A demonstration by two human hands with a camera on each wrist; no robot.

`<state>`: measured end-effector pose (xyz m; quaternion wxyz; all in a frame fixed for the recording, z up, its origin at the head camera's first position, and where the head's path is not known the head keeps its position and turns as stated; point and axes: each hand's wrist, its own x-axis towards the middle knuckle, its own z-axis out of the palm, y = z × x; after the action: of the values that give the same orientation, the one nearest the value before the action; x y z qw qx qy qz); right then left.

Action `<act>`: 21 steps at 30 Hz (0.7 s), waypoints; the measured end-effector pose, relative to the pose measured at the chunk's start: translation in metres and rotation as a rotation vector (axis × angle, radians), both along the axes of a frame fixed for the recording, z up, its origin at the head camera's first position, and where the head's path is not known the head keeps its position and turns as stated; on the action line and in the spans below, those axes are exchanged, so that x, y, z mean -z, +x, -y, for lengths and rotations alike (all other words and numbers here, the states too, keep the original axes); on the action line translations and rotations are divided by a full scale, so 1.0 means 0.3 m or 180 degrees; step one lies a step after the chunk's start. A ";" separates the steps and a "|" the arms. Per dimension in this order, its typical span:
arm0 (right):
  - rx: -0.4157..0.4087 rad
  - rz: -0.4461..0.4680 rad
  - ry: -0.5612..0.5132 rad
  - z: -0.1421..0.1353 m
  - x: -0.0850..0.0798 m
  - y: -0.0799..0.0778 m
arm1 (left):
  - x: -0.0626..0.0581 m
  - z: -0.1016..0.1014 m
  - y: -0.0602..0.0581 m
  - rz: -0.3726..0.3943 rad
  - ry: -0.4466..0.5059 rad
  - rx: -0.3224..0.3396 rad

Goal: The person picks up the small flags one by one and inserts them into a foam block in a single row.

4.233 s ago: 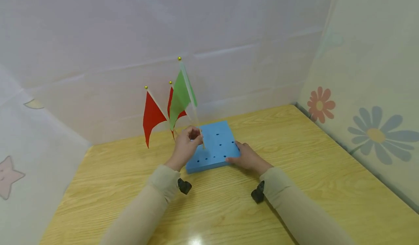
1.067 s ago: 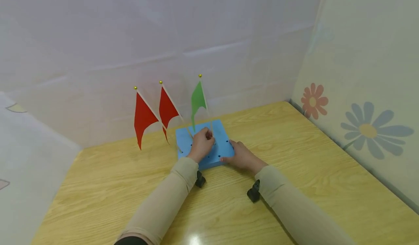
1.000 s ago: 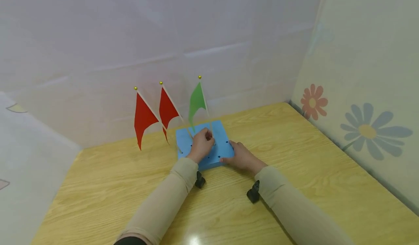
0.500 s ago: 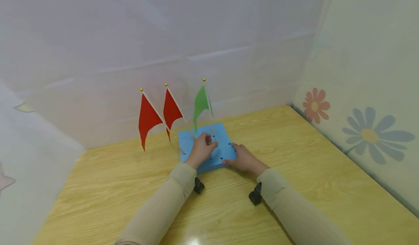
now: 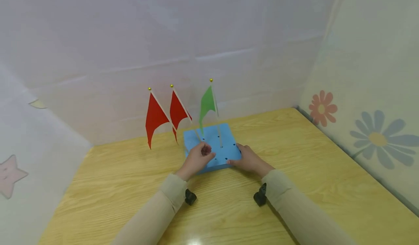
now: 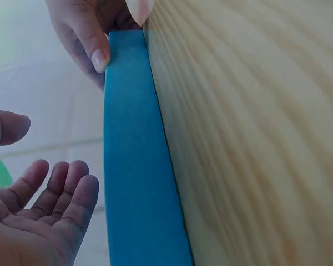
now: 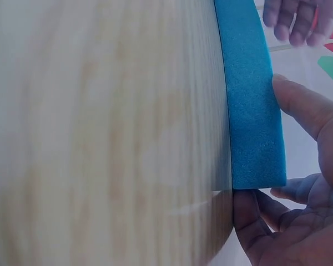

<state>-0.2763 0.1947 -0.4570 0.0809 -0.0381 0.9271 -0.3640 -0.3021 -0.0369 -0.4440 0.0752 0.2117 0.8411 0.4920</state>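
A blue foam block (image 5: 230, 151) with several small dark holes lies flat on the table. A small green flag (image 5: 207, 101) stands in it, its stick's lower end at a hole near the middle. Two red flags (image 5: 156, 118) lean leftward on sticks at the block's left side; the base of the nearer stick is hidden. My left hand (image 5: 196, 158) hovers over the block's front left, thumb and fingers apart, holding nothing. In the left wrist view its fingers (image 6: 80, 202) are relaxed. My right hand (image 5: 250, 161) grips the block's right end, thumb at the front edge (image 7: 255, 111).
The wooden table (image 5: 281, 135) reaches back to a pale cloth wall (image 5: 209, 26). A second cloth wall with printed flowers (image 5: 377, 138) borders the right side. A printed star (image 5: 11, 176) shows on the left cloth.
My left hand first held the green flag's stick and brought it down to the block. It has now let go and drawn back leftward and nearer. My right hand has stayed on the block.
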 end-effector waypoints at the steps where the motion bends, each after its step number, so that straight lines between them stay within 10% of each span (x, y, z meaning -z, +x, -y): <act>1: 0.0000 -0.0013 0.0011 -0.002 0.000 0.000 | 0.004 0.011 0.003 -0.0011 0.0014 -0.0004; 21: -0.0027 -0.0019 -0.0221 -0.075 0.008 0.018 | 0.033 0.260 0.056 0.0032 -0.0080 -0.0462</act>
<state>-0.2709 0.2172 -0.4594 0.0783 -0.0459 0.9140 -0.3954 -0.2855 -0.1150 -0.4538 0.0462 0.1468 0.8600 0.4866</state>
